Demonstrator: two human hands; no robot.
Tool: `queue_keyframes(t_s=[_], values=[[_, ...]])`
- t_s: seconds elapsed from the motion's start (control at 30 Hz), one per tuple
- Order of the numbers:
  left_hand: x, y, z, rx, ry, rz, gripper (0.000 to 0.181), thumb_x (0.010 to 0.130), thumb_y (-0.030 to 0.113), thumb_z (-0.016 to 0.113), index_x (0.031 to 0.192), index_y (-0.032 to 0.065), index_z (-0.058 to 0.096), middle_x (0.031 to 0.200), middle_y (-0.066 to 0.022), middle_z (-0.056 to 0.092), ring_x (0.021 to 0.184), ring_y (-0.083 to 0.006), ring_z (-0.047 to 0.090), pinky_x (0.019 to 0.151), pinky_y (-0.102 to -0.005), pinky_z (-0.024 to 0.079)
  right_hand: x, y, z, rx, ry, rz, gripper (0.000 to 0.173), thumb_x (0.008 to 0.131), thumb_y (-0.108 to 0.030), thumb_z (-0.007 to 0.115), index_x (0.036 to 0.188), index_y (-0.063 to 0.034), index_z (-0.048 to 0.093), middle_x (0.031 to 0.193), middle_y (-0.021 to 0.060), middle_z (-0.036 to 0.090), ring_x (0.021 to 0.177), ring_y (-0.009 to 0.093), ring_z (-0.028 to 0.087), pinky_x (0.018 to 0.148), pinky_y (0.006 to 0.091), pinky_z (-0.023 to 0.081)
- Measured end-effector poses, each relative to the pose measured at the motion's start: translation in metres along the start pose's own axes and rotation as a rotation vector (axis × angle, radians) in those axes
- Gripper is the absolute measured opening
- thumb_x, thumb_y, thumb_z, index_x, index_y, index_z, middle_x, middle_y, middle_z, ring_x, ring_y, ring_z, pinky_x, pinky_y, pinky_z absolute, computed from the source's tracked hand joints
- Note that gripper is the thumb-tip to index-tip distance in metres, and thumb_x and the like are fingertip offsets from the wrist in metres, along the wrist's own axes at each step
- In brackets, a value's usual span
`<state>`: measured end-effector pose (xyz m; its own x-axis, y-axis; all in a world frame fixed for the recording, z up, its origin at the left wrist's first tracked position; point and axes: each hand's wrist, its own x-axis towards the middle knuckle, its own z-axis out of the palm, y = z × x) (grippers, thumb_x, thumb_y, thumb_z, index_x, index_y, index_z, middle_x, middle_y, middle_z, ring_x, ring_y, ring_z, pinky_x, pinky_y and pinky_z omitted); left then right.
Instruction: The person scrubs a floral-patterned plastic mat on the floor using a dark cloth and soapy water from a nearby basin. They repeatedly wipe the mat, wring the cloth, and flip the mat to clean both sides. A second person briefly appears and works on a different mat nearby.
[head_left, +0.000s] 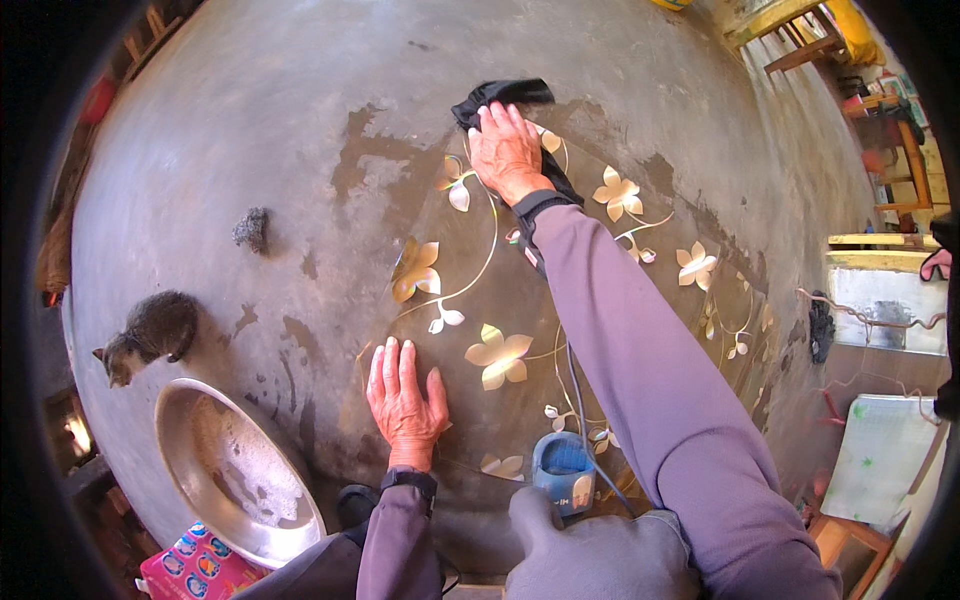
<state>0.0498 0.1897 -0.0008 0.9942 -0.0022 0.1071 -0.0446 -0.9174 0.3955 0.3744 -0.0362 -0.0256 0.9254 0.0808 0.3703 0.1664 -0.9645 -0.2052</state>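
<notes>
A clear sheet with gold flowers and vines (499, 356) lies flat on the grey floor before me. At its far edge my right hand (506, 150) presses down on a crumpled black cloth (514, 91). Part of that cloth trails out beneath the wrist, and the palm hides the rest. My left hand (407, 394) rests palm down near the sheet's left edge, its fingers a little apart and nothing in them. Dark wet patches (375, 161) mark the floor around the sheet.
A metal basin (169, 427) of sudsy water stands at the lower left, beside a pink printed pack (196, 559). Near it crouches a grey kitten (159, 326). A scouring pad (251, 229) lies farther off. A blue slipper (564, 476) is by my knee; wooden furniture (911, 161) stands right.
</notes>
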Motion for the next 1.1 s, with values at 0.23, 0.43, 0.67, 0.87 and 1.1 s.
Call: queue_keyframes(t_s=[0.23,0.43,0.67,0.87,1.1], values=[[0.000,-0.004,0.002,-0.005,0.013,0.031,0.057,0.091,0.026,0.069,0.143,0.0060,0.057,0.153,-0.0177,0.051,0.144,-0.0389,0.044,0.119,-0.0505,0.033,-0.079,-0.001,-0.040,0.120,-0.136,-0.309,0.046,0.098,-0.029,0.063,0.136,-0.0034,0.062,0.145,0.0171,0.059,0.139,0.035,0.052,0.115,0.0503,0.041],[-0.001,-0.004,0.003,0.019,0.016,0.033,0.056,0.093,0.026,0.068,0.144,0.0067,0.056,0.155,-0.0169,0.050,0.145,-0.0387,0.043,0.119,-0.0508,0.033,-0.148,0.098,-0.094,-0.137,-0.043,-0.183,0.044,0.098,-0.030,0.062,0.132,-0.0036,0.064,0.143,0.0152,0.060,0.138,0.032,0.051,0.114,0.0512,0.039],[-0.001,-0.005,0.005,0.016,0.032,0.043,0.055,0.093,0.026,0.068,0.143,0.0068,0.056,0.155,-0.0159,0.050,0.146,-0.0377,0.042,0.119,-0.0507,0.032,-0.260,0.221,-0.194,-0.329,-0.150,0.264,0.047,0.097,-0.024,0.063,0.135,0.0027,0.061,0.143,0.0241,0.058,0.137,0.038,0.052,0.114,0.0527,0.040],[-0.002,-0.005,0.006,0.048,0.017,0.044,0.055,0.093,0.025,0.068,0.144,0.0066,0.056,0.155,-0.0159,0.050,0.146,-0.0379,0.042,0.120,-0.0510,0.031,-0.323,0.162,-0.200,-0.190,-0.238,0.125,0.051,0.101,-0.024,0.061,0.143,0.0039,0.055,0.144,0.0280,0.056,0.136,0.042,0.052,0.117,0.0511,0.039],[-0.001,-0.005,0.007,0.048,0.024,0.062,0.054,0.094,0.024,0.067,0.144,0.0068,0.055,0.155,-0.0161,0.050,0.146,-0.0380,0.042,0.121,-0.0504,0.031,-0.261,0.234,-0.157,-0.289,-0.055,0.391,0.053,0.106,-0.032,0.050,0.146,0.0029,0.052,0.148,0.0262,0.054,0.138,0.042,0.051,0.117,0.0516,0.037]])
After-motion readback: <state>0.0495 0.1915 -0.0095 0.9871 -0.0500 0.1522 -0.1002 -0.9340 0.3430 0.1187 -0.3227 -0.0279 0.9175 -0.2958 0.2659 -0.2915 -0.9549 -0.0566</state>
